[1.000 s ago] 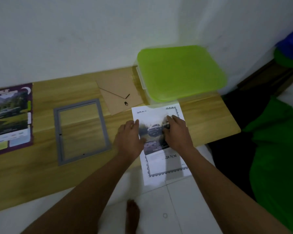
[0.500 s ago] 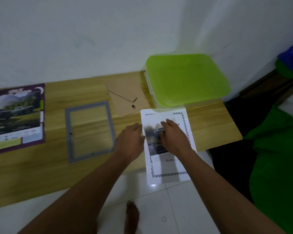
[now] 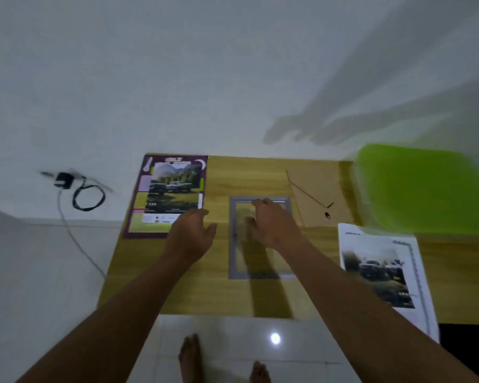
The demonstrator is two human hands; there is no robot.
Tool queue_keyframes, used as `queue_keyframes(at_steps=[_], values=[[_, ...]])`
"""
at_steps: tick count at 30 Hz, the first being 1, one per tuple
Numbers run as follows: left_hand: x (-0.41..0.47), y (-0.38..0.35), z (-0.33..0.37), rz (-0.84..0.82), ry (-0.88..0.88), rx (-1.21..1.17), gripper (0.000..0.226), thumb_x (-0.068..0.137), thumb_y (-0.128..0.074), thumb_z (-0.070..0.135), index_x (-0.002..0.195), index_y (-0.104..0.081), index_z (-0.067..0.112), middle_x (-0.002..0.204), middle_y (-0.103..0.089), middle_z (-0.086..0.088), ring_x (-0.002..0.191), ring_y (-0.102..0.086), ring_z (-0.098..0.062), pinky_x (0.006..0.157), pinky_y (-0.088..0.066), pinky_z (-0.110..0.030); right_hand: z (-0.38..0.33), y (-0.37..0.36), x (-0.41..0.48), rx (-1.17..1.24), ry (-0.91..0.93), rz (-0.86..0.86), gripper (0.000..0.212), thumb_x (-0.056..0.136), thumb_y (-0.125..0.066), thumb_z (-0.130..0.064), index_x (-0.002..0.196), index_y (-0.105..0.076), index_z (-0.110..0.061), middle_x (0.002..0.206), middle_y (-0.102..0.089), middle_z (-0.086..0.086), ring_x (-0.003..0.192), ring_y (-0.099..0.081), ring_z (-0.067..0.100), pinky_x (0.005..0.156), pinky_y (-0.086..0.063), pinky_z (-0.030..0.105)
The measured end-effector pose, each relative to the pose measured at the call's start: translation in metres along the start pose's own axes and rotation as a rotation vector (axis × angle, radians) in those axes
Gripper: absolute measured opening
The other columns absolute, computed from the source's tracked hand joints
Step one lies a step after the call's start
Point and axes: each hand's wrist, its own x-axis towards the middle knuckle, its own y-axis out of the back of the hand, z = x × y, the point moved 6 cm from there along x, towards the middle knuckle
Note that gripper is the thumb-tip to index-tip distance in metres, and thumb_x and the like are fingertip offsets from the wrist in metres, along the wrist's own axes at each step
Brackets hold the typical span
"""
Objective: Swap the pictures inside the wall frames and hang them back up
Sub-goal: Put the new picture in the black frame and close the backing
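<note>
A grey picture frame (image 3: 233, 261) lies flat in the middle of the low wooden table (image 3: 210, 288). My right hand (image 3: 274, 226) hovers over its upper half, fingers loosely spread and holding nothing. My left hand (image 3: 190, 236) is open just left of the frame, at the lower right corner of a purple-bordered car picture (image 3: 169, 194). A white sheet with a dark car picture (image 3: 385, 269) lies at the table's right, hanging over the front edge. The brown backing board (image 3: 318, 194) lies beyond the frame to the right.
A green-lidded plastic box (image 3: 426, 189) stands at the back right of the table. A black charger with its cable (image 3: 78, 189) hangs at the wall on the left. White floor tiles and my bare feet (image 3: 191, 360) are below the table's front edge.
Both hands left the white car sheet and moved left, the right over the grey frame, the left beside the purple picture. The view swung left, and the image is blurred.
</note>
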Motion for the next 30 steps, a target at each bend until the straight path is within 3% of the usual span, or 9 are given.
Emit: queue_keyframes(at_steps=[3,8,12,17,26,30], values=[[0.017,0.029,-0.054,0.009,0.062,-0.008,0.031,0.079,-0.068,0.027,0.099,-0.069,0.003,0.097,-0.07,-0.016,0.089,-0.065,-0.035,0.073,-0.051,-0.036,-0.047,-0.014,0.036,0.04,0.021,-0.002,0.038,0.1,-0.049,-0.032,0.131,-0.05,-0.009,0.125,-0.054,0.011,0.116,-0.055,0.032,0.086,-0.049,0.041],[0.051,0.046,-0.127,0.01,0.154,-0.029,0.03,0.08,-0.072,0.028,0.102,-0.07,0.008,0.098,-0.07,-0.011,0.087,-0.065,-0.028,0.07,-0.049,-0.03,-0.106,-0.051,0.092,0.045,0.0,-0.048,0.037,0.1,-0.05,-0.034,0.127,-0.052,-0.009,0.123,-0.054,0.011,0.117,-0.053,0.031,0.09,-0.047,0.041],[0.071,0.037,-0.164,0.007,0.129,0.046,0.039,0.078,-0.074,0.036,0.106,-0.065,0.01,0.103,-0.067,-0.008,0.093,-0.061,-0.028,0.073,-0.053,-0.037,-0.126,-0.081,0.125,0.06,-0.125,-0.034,0.043,0.098,-0.054,-0.04,0.126,-0.051,-0.007,0.126,-0.049,0.013,0.119,-0.049,0.033,0.094,-0.049,0.047],[0.072,0.028,-0.178,0.036,0.077,0.118,0.04,0.076,-0.075,0.038,0.107,-0.067,0.014,0.107,-0.068,-0.002,0.1,-0.056,-0.027,0.076,-0.05,-0.036,-0.131,-0.099,0.137,-0.001,-0.293,0.051,0.057,0.093,-0.061,-0.049,0.126,-0.051,-0.004,0.128,-0.044,0.015,0.12,-0.043,0.035,0.094,-0.047,0.048],[0.074,0.029,-0.186,0.065,0.132,0.036,0.044,0.072,-0.077,0.038,0.111,-0.064,0.022,0.106,-0.07,0.002,0.099,-0.056,-0.027,0.078,-0.049,-0.036,-0.135,-0.106,0.145,0.23,-0.353,0.088,0.044,0.087,-0.073,-0.028,0.125,-0.058,-0.01,0.126,-0.049,0.012,0.12,-0.046,0.034,0.098,-0.046,0.048],[0.076,0.029,-0.189,0.07,0.128,0.025,0.042,0.072,-0.077,0.039,0.109,-0.065,0.022,0.108,-0.069,0.003,0.099,-0.056,-0.025,0.078,-0.048,-0.035,-0.138,-0.107,0.142,0.232,-0.421,0.144,0.051,0.087,-0.072,-0.029,0.129,-0.05,-0.01,0.126,-0.05,0.011,0.118,-0.05,0.032,0.095,-0.048,0.048]])
